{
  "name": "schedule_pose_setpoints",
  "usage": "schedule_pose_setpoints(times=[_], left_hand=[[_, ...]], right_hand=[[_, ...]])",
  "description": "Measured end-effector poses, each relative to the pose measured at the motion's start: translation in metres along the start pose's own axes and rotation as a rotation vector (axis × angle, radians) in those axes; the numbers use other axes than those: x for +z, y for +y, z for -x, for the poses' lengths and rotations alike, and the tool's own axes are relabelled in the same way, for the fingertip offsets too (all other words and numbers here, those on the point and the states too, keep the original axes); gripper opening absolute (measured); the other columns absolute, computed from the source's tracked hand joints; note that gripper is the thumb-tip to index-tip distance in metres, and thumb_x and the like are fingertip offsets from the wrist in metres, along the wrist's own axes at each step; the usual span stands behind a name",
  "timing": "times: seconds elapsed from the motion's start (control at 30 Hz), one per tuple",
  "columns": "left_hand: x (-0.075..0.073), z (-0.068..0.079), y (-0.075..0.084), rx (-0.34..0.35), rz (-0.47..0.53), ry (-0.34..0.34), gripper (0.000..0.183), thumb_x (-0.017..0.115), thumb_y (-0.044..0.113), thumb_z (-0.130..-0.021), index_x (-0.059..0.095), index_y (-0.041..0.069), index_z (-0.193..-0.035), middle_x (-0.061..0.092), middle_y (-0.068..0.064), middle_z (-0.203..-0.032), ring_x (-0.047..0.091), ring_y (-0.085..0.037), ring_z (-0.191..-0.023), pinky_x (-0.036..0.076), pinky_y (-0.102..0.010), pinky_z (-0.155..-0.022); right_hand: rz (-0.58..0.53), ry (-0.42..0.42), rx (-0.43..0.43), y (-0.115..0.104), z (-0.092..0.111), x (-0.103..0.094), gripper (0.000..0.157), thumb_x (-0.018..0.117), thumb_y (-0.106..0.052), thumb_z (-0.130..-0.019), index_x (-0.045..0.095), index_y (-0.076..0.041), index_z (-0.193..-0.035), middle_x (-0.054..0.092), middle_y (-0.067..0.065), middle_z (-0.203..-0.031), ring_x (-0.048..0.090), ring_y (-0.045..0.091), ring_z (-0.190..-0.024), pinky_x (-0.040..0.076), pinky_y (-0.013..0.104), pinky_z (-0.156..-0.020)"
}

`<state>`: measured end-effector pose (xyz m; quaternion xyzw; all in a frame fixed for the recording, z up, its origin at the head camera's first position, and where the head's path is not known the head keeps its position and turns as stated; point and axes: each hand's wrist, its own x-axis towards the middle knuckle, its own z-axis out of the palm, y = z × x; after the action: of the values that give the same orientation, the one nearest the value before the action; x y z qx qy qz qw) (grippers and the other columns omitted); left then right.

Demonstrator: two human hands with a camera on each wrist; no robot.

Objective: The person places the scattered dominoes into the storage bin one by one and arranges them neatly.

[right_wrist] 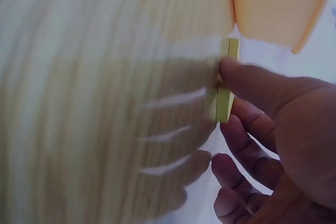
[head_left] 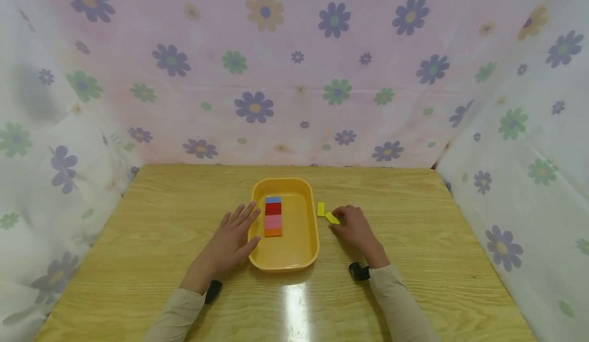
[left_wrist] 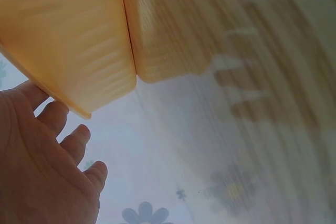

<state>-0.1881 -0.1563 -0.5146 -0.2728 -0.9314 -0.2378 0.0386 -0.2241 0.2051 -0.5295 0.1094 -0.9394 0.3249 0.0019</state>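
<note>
A yellow-orange plastic tray (head_left: 299, 252) stands on the table, holding a column of flat blocks: blue (head_left: 273, 199), red (head_left: 273, 208), pink (head_left: 273, 222) and orange (head_left: 273, 232). My left hand (head_left: 230, 242) lies over the tray's left rim with its fingers spread, and in the left wrist view the fingers (left_wrist: 73, 142) reach past the outer wall. Just right of the tray, my right hand (head_left: 356, 229) pinches a yellow block (head_left: 332, 218) between thumb and fingers. A second yellow block (head_left: 320, 209) lies on the table between it and the tray.
The wooden table (head_left: 184, 219) is bounded at the back and sides by a flowered cloth (head_left: 294, 76). A black wrist camera (head_left: 359, 271) sits by the right wrist and another (head_left: 213, 291) by the left.
</note>
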Motion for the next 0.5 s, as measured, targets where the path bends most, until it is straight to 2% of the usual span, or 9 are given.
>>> schedule_pose_setpoints(times=[0.17,0.3,0.5], left_hand=[[0.0,0.001,0.0,-0.001,0.002,0.003,0.069,0.057,0.039,-0.102,0.033,0.009,-0.16,0.024,-0.008,-0.169,0.021,-0.041,-0.154,0.013,-0.066,-0.122],[0.0,0.002,0.0,-0.005,0.01,0.007,0.069,0.058,0.038,-0.102,0.033,0.009,-0.16,0.025,-0.008,-0.168,0.021,-0.041,-0.154,0.014,-0.067,-0.121],[0.0,0.001,0.001,0.003,0.017,0.018,0.068,0.058,0.037,-0.102,0.034,0.01,-0.16,0.026,-0.009,-0.168,0.022,-0.042,-0.153,0.014,-0.067,-0.121]], right_hand=[[0.027,-0.014,0.03,-0.005,-0.001,0.005,0.02,0.071,-0.004,-0.092,0.07,0.001,-0.111,0.065,0.015,-0.106,0.056,0.029,-0.097,0.05,0.048,-0.091],[0.048,-0.017,0.029,-0.008,0.002,0.007,0.018,0.067,-0.001,-0.094,0.068,0.0,-0.112,0.062,0.015,-0.109,0.054,0.031,-0.102,0.049,0.048,-0.091],[0.066,0.021,-0.009,-0.009,0.009,0.006,0.018,0.066,0.0,-0.095,0.066,0.002,-0.113,0.061,0.019,-0.11,0.056,0.035,-0.104,0.049,0.052,-0.094]])
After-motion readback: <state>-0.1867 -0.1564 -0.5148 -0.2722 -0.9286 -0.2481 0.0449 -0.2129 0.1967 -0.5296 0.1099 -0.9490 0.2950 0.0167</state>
